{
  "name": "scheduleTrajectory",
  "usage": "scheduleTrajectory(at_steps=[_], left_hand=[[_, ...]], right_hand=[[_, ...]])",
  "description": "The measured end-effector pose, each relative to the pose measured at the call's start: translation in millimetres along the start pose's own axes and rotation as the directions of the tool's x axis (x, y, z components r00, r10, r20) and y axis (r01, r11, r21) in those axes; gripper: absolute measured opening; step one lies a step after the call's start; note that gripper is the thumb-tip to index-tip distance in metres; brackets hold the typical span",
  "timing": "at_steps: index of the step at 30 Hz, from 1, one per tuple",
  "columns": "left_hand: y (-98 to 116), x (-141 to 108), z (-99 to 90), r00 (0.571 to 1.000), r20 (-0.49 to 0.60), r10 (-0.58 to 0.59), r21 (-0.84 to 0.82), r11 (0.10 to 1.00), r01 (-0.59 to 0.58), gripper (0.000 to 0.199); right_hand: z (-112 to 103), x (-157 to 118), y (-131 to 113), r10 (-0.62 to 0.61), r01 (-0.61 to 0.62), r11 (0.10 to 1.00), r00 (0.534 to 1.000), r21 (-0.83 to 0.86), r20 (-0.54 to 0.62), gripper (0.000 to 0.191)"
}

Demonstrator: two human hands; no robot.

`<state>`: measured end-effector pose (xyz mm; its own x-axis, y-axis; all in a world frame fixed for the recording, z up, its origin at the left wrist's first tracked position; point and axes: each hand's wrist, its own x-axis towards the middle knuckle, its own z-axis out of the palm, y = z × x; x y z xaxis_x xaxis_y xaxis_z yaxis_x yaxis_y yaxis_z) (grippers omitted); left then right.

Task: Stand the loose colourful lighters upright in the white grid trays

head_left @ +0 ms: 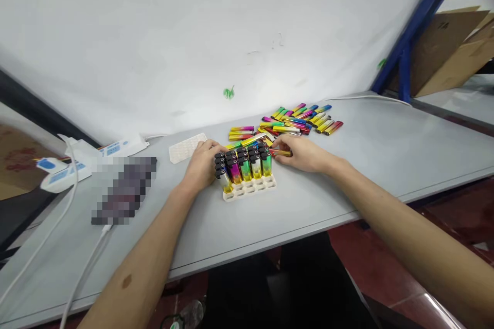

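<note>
1. Tray (250, 188) on table (347, 185): back rows full of upright lighters (244, 162), front row of slots open
2. L hand (201, 164) rests against tray's left side, fingers curled on it, steadying
3. R hand (303, 153) pinches one lighter (281, 152) just right of tray
4. Loose pile (297, 119) lies behind tray, many left, so approx mid-job

A grey table (347, 175) carries a white rack (250, 187) of upright lighters (244, 162), a loose heap (297, 119) behind it, a spare tray (187, 147), power strips (116, 148) — and a blurred dark object (124, 190), perhaps a phone.
</note>
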<state>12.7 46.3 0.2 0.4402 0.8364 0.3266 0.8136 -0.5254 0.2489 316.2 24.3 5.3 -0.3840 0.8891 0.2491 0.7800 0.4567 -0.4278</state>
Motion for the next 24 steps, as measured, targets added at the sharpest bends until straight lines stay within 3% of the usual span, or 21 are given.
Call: scheduleTrajectory(at_steps=[3,7,14,18,24], left_hand=[[-0.7,-0.1,1.7,0.999,-0.008,0.038,0.007,0.999,-0.038,0.041],[-2.7,1.1,2.9,0.996,0.026,0.091,-0.050,0.995,-0.089,0.055],[-4.7,-1.3,-7.7,0.998,0.010,0.061,0.028,0.998,-0.061,0.040],[-4.5,-3.1,-10.9,1.000,-0.009,0.027,0.048,0.999,-0.026,0.039],[-0.7,-4.0,-12.6,1.000,-0.015,-0.024,0.057,0.998,0.025,0.033]], right_hand=[[-0.2,-1.9,6.2,0.024,-0.024,1.000,0.999,-0.002,-0.021,0.019],[-2.5,-3.3,8.3,0.156,-0.150,0.987,0.982,0.058,-0.109,0.019],[-0.7,-1.4,-2.5,0.235,-0.192,0.960,0.949,0.204,-0.210,0.015],[1.7,-0.7,-6.4,0.207,-0.144,0.948,0.957,0.284,-0.204,0.040],[1.9,0.5,-10.3,0.348,-0.233,0.807,0.930,0.543,-0.119,0.059]])
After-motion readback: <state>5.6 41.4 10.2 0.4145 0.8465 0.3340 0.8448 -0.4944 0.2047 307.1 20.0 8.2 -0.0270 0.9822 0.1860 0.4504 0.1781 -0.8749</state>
